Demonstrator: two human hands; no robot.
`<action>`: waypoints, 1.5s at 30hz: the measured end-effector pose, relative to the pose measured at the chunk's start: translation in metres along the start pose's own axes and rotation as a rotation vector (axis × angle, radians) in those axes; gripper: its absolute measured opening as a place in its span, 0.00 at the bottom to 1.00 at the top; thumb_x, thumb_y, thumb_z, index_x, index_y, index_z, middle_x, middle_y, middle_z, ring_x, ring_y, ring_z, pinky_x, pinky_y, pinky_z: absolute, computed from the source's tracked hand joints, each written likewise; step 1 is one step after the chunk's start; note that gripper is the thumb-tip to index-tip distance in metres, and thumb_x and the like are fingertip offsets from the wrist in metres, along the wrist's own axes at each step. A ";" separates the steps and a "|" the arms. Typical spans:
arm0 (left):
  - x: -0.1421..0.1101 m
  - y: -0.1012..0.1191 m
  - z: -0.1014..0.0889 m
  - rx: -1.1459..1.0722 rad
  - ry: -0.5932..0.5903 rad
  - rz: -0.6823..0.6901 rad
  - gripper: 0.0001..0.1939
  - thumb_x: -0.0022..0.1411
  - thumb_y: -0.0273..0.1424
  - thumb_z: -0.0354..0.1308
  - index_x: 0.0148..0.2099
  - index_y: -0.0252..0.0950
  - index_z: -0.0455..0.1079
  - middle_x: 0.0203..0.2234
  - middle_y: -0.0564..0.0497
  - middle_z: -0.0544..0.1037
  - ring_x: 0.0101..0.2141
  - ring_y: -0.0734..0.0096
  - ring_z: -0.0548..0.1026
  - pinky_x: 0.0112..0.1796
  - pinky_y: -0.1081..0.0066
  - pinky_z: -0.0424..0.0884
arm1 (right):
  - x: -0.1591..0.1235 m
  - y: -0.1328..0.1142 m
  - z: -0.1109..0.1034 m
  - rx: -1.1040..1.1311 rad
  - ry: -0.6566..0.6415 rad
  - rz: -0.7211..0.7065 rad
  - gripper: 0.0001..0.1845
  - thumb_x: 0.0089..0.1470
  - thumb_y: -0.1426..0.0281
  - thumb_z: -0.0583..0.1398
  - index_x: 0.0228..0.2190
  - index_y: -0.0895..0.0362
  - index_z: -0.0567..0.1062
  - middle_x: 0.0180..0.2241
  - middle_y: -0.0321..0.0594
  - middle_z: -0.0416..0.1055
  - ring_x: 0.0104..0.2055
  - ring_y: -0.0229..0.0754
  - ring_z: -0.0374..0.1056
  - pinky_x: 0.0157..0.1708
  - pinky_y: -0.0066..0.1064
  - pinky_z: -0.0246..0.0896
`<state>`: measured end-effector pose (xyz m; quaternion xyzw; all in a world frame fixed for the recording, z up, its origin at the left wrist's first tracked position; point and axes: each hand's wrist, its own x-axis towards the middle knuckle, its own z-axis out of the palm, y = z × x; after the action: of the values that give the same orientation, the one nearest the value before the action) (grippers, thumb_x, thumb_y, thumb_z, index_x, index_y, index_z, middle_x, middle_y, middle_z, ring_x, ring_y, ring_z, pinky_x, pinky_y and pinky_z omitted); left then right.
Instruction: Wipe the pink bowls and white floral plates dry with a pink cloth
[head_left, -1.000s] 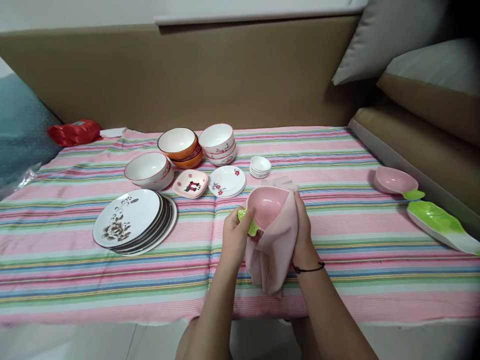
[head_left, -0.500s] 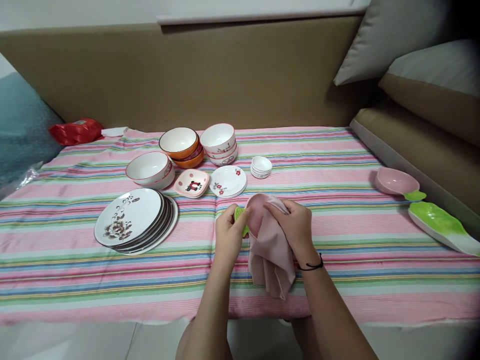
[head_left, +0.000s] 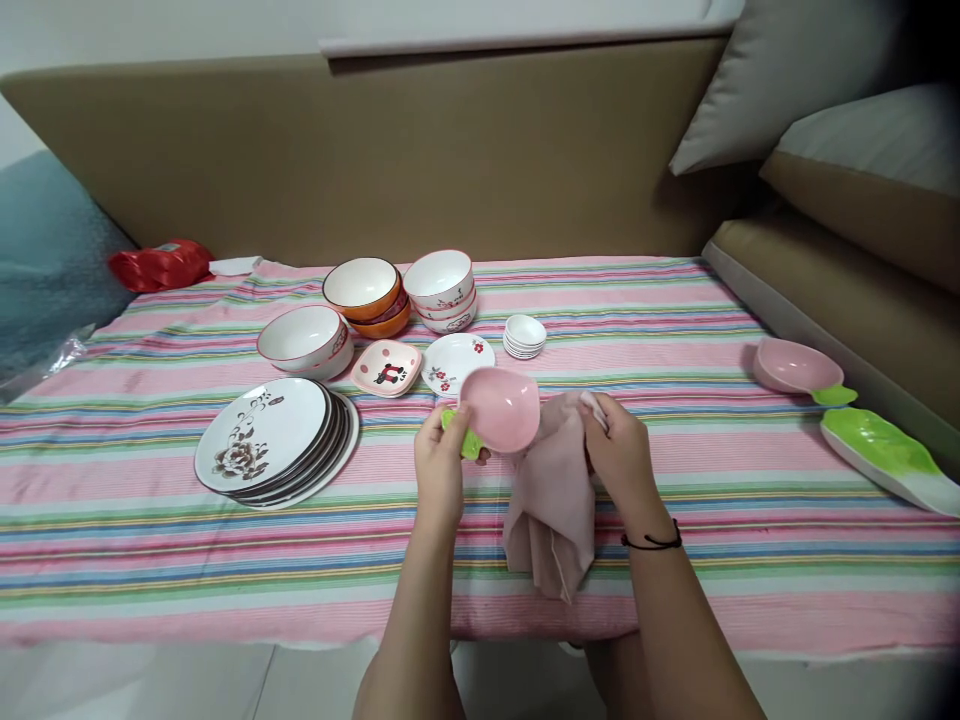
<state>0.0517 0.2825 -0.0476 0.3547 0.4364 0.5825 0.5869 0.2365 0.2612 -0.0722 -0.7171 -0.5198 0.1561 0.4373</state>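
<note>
The pink bowl [head_left: 501, 408] is located between the 2 hands, nearer the left hand [head_left: 439, 455], by which its green leaf-shaped handle [head_left: 471, 445] is gripped. The long axis is slanted from the handle, at lower left, to the bowl's rounded far side, at upper right; the hollow is turned up towards the viewer. No part of the bowl is gripped by the right hand [head_left: 622, 455], in whose closed fingers the bunched top of a pale pink wiping cloth [head_left: 551, 490] is pinched. The wiping cloth is hung just right of and below the bowl; whether the 2 are touching cannot be told. The bowl is held up over the striped cover [head_left: 712, 585]. Beyond it, flowered plates [head_left: 450, 352] are partly hidden. Far to the right, a 2nd pink bowl [head_left: 796, 366] is seen beside a green-and-white dish [head_left: 874, 442].
</note>
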 end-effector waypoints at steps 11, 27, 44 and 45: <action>0.002 -0.006 0.007 -0.138 -0.221 -0.118 0.15 0.53 0.35 0.64 0.41 0.35 0.69 0.34 0.50 0.76 0.34 0.69 0.76 0.38 0.70 0.73 | -0.006 -0.028 0.010 0.543 -0.067 0.072 0.20 0.55 0.56 0.56 0.43 0.56 0.72 0.38 0.43 0.73 0.38 0.44 0.69 0.38 0.36 0.64; -0.006 -0.007 0.003 0.455 -0.350 -0.105 0.16 0.58 0.45 0.57 0.37 0.36 0.65 0.20 0.54 0.70 0.23 0.69 0.73 0.23 0.74 0.69 | -0.006 -0.022 0.013 0.469 -0.133 0.092 0.10 0.51 0.63 0.57 0.23 0.57 0.67 0.20 0.31 0.58 0.23 0.35 0.53 0.22 0.27 0.48; 0.000 -0.017 0.008 0.105 0.051 -0.062 0.15 0.55 0.38 0.58 0.42 0.35 0.68 0.34 0.48 0.74 0.30 0.67 0.74 0.23 0.74 0.72 | -0.009 -0.038 0.016 0.614 -0.351 0.063 0.15 0.51 0.57 0.60 0.31 0.57 0.73 0.29 0.38 0.70 0.31 0.39 0.64 0.29 0.28 0.59; 0.001 -0.016 0.009 0.083 0.061 -0.065 0.15 0.54 0.38 0.59 0.42 0.35 0.67 0.34 0.49 0.74 0.29 0.68 0.74 0.24 0.73 0.72 | -0.010 -0.039 0.017 0.635 -0.389 0.057 0.15 0.51 0.57 0.59 0.28 0.57 0.72 0.28 0.38 0.70 0.31 0.39 0.65 0.30 0.28 0.60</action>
<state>0.0656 0.2827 -0.0595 0.3464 0.4892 0.5550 0.5768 0.1972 0.2631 -0.0531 -0.5169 -0.4988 0.4549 0.5265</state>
